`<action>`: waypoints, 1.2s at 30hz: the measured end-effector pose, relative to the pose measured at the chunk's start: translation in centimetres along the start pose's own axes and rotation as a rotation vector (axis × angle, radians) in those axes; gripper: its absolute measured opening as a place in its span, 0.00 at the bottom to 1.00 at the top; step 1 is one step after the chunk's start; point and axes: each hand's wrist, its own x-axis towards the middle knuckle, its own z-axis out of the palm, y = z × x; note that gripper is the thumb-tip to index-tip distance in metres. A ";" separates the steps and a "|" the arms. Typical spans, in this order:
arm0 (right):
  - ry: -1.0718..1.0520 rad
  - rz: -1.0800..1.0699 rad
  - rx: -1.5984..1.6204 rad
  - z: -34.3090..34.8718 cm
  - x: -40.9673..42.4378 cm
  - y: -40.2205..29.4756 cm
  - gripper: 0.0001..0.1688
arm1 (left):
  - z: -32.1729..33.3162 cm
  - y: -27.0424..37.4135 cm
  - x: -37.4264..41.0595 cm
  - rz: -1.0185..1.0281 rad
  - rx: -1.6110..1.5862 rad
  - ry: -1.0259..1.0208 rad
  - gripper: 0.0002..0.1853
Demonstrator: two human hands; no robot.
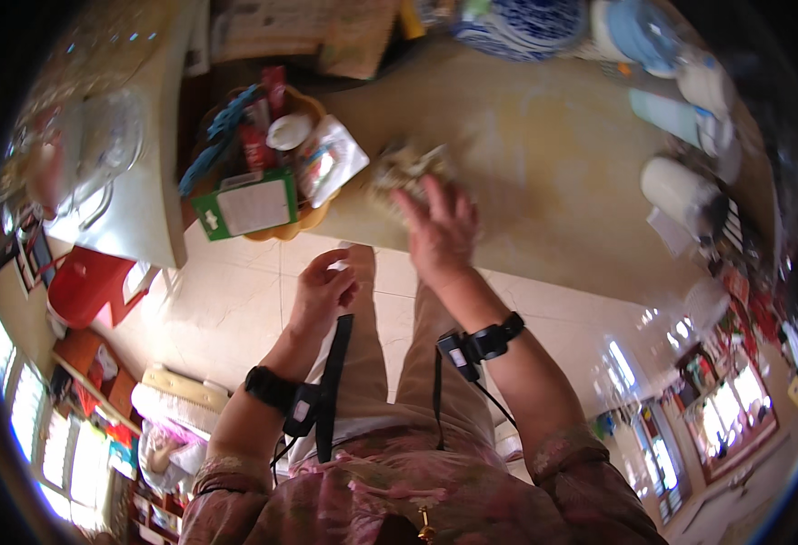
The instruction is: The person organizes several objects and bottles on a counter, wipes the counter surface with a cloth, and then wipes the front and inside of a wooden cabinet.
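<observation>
My right hand [443, 228] reaches over the near part of the tabletop [542, 157], its fingers spread and touching a crumpled, light-coloured cloth [409, 170]; the cloth is blurred. My left hand [327, 286] is in the air in front of the table's near edge, fingers curled, with nothing plainly seen in it. Left of the cloth stands a yellow scalloped basket [283, 231] holding a green and white box [245, 206], a silvery packet [331, 162], red tubes [256, 146], a white round lid [290, 131] and a blue plastic item [225, 129].
Along the right edge stand a white bottle [678, 191], a pale green container [665, 116] and a blue-lidded jar [644, 37]. A blue and white patterned pot [522, 27] and cardboard [358, 37] lie at the back. A second table [147, 225] and a red chair [85, 286] are at left.
</observation>
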 end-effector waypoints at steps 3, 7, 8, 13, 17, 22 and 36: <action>-0.115 -0.045 0.025 -0.4 -4.1 1.3 0.20 | -1.0 0.4 -0.1 -0.019 0.096 -0.042 0.17; -0.100 0.144 0.028 -2.6 -7.8 7.1 0.25 | -2.1 2.9 -0.4 0.010 0.249 -0.047 0.17; -0.069 0.269 -0.004 -3.3 -8.7 9.1 0.28 | -1.8 3.5 -0.3 0.011 0.274 -0.057 0.17; 0.037 0.908 0.022 -5.8 -14.4 13.1 0.34 | -0.3 5.4 -0.8 -0.011 0.418 -0.091 0.16; -0.343 1.084 0.152 -6.2 -21.2 12.0 0.31 | -0.6 6.6 -3.0 0.035 0.590 -0.108 0.16; -0.415 1.089 0.331 -7.6 -32.2 9.4 0.29 | -1.7 6.0 -6.1 0.097 0.773 -0.058 0.15; -0.238 1.380 0.933 -12.8 -65.9 5.9 0.32 | 11.4 -1.1 -13.2 0.353 1.229 -0.097 0.18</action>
